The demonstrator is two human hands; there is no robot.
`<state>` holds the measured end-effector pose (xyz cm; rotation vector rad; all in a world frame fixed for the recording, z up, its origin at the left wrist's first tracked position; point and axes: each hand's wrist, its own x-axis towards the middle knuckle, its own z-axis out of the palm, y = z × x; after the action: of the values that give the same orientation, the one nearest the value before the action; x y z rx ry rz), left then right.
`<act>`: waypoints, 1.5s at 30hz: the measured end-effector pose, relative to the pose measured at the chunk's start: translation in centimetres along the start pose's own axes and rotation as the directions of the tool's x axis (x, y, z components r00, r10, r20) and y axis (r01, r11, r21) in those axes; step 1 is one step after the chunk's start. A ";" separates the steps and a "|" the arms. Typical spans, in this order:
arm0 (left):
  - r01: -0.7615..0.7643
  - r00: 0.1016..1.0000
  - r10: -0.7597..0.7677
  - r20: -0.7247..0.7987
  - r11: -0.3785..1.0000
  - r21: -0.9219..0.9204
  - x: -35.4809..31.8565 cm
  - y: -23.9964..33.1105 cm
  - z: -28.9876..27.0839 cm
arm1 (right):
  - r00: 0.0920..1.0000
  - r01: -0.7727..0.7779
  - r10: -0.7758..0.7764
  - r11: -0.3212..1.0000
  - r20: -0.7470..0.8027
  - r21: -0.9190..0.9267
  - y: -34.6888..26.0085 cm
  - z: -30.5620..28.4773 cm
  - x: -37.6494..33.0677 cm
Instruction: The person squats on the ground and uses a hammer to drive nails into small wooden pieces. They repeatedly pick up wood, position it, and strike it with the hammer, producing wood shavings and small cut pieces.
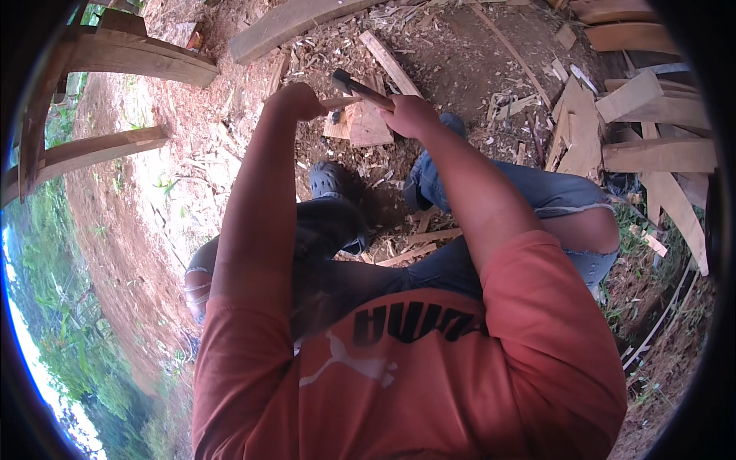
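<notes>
My left hand (300, 101) is closed around one end of a short wooden piece (339, 102), whose narrow tip points right. Level with it, my right hand (412, 117) grips the wooden handle of a tool with a dark metal head (342, 78). The handle slants up to the left, so the head sits just above the wooden piece. Whether it is a hatchet or a hammer I cannot tell. Beneath both hands a pale wooden block (372, 129) lies on the ground, with a small dark object (336, 117) by its left part.
Wood chips cover the dirt around my feet in grey clogs (327, 180). A thick beam (299, 29) lies beyond my hands. Cut planks are piled at the right (659, 153). Curved timbers (100, 149) jut in from the left, with a green slope beyond.
</notes>
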<state>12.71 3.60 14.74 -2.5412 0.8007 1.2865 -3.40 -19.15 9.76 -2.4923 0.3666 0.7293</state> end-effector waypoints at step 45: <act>-0.020 1.000 0.020 -0.009 0.999 0.028 0.1 -0.4 0.1 | 0.997 -0.023 0.023 1.000 0.075 -0.011 -1.0 -1.7 0.8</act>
<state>12.92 3.88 14.57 -2.5255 0.8423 1.2615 -1.66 -19.36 11.00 -2.4660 0.3655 0.8335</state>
